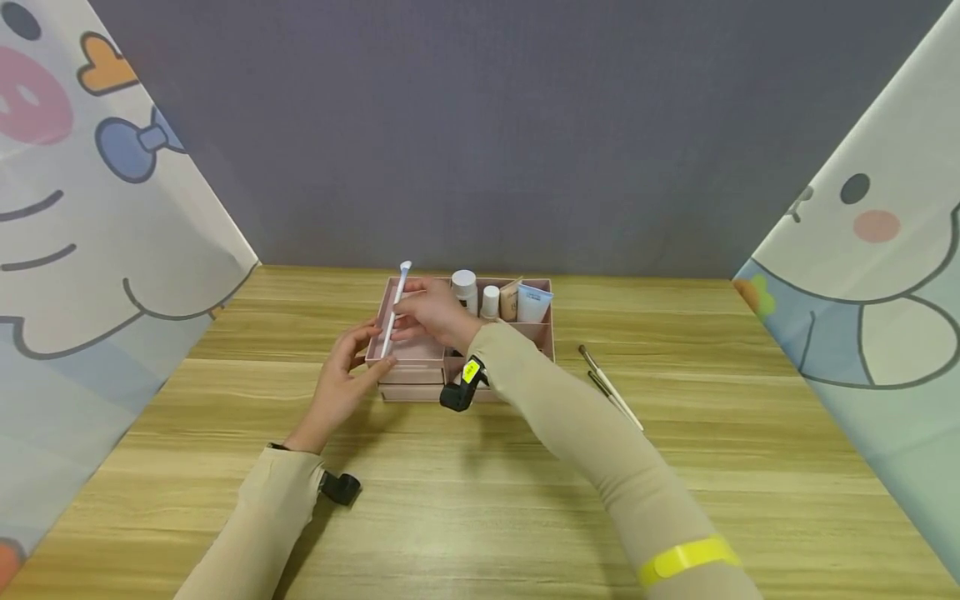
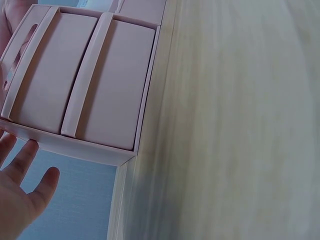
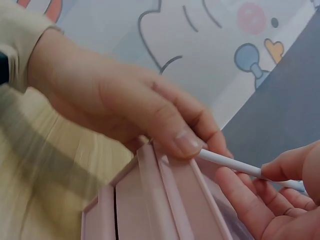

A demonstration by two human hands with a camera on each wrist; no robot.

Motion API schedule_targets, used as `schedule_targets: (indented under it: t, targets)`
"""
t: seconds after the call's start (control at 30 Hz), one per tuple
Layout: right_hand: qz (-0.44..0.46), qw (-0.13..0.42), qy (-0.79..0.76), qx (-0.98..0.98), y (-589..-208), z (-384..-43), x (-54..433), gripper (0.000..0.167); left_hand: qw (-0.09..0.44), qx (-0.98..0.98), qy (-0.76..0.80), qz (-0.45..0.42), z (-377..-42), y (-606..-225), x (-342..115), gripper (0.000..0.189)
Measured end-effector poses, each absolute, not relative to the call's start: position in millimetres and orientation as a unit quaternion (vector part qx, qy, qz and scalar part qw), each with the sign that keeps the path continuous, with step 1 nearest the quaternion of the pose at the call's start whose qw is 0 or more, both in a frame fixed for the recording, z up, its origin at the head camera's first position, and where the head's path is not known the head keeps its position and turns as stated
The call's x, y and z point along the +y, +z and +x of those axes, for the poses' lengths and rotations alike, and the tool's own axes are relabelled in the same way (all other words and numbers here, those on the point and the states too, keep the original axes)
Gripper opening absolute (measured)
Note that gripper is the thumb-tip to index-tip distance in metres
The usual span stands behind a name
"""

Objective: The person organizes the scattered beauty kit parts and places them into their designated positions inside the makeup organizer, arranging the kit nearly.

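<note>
A pink desktop organizer (image 1: 412, 375) with two drawers stands at the back of the table. My right hand (image 1: 437, 315) pinches a slim white makeup brush (image 1: 389, 325) by its handle, above the organizer's left compartment. The brush slants, its pale tip pointing to the back. My left hand (image 1: 341, 387) rests against the organizer's left side, the thumb at the front corner. In the right wrist view the handle's near end lies beside the left thumb (image 3: 187, 142); I cannot tell whether they touch. Left fingers (image 2: 22, 160) reach the organizer's side in the left wrist view.
In the organizer's back right compartments stand a white-capped jar (image 1: 464, 287), a small white-capped bottle (image 1: 491, 302), a beige tube (image 1: 509, 302) and a pale blue tube (image 1: 534, 304). Two brushes (image 1: 613, 390) lie on the table to the right. A grey wall panel (image 1: 487, 150) rises behind.
</note>
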State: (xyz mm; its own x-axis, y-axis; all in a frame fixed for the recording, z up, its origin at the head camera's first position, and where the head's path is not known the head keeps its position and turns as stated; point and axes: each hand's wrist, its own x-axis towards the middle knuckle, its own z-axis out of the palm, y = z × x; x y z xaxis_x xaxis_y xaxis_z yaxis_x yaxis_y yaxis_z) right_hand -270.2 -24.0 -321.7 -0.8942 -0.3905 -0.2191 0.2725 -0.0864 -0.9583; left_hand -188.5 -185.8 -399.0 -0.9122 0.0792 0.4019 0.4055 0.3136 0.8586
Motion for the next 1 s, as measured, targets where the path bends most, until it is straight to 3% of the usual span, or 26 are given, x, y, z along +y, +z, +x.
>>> schedule_targets:
  t: [0.37,1.0]
  targets:
    - [-0.054,0.255,-0.677,0.688,-318,-274,-22,0.051,0.142,-0.801,-0.562,-0.152,-189,-398,-185,0.043]
    - [-0.074,0.249,-0.68,0.686,-312,-276,-9,0.044,0.157,-0.802,-0.555,-0.157,-190,-399,-185,0.043]
